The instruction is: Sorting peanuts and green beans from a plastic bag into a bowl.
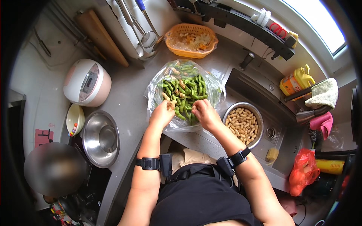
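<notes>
A clear plastic bag (154, 93) lies wide on the counter in front of me, full of green soybean pods (198, 84) with some unshelled peanuts (181, 84) among them. At the bag's near left side my left hand (161, 115) grips a peanut (170, 105) between thumb and fingers. My right hand (207, 115) is over the near right part of the pods, its fingertips pinched on a small brown piece that looks like a peanut, mostly hidden. To the right, a round steel bowl (261, 124) holds many unshelled peanuts (241, 124).
The steel bowl stands by the sink (282, 141), where a yellow sponge (272, 154) lies. An orange basket (192, 53) with peelings is behind the bag. Left are a rice cooker (99, 84), an empty steel basin (106, 155) and a pale bowl (75, 118). A red bag (304, 172) hangs far right.
</notes>
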Motion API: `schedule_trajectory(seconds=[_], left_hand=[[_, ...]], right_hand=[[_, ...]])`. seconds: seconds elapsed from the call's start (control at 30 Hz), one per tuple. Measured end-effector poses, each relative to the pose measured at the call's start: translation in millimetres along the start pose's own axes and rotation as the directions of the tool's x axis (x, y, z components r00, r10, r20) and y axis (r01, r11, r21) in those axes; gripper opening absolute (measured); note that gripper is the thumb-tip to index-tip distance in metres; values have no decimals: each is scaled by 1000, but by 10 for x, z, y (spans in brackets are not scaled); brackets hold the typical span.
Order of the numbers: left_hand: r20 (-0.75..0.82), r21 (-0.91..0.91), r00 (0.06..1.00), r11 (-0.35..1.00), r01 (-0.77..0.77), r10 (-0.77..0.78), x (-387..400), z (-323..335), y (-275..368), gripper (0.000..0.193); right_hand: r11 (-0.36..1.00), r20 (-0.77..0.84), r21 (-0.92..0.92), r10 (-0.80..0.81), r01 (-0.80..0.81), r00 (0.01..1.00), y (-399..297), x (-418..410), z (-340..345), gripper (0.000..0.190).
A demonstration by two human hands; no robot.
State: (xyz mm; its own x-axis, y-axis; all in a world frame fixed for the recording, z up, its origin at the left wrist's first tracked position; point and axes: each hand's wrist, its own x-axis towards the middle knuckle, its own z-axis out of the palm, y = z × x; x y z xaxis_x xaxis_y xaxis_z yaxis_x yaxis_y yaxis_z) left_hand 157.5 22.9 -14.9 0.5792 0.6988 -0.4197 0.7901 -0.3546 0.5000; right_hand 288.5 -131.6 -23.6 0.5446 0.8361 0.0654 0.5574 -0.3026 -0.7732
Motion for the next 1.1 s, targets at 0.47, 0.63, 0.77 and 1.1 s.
schedule_trajectory(seconds=[0.47, 0.63, 0.77, 1.1], left_hand=[[89, -542, 961, 822, -173, 261, 156, 223, 228, 28], [163, -537, 868, 780, -321, 469, -11, 416, 1155, 23], [287, -427, 795, 814, -393, 535, -31, 868, 1826, 33], [601, -335, 736, 934, -122, 312, 108, 1598, 1864, 57]], right_hand=[[209, 335, 901, 220, -380, 916, 178, 117, -239, 21], [216, 165, 945, 334, -246, 928, 265, -46, -540, 22], [396, -107, 910, 509, -122, 854, 581, -393, -971, 21], [607, -285, -126, 735, -785, 615, 1951, -1394, -1055, 58]])
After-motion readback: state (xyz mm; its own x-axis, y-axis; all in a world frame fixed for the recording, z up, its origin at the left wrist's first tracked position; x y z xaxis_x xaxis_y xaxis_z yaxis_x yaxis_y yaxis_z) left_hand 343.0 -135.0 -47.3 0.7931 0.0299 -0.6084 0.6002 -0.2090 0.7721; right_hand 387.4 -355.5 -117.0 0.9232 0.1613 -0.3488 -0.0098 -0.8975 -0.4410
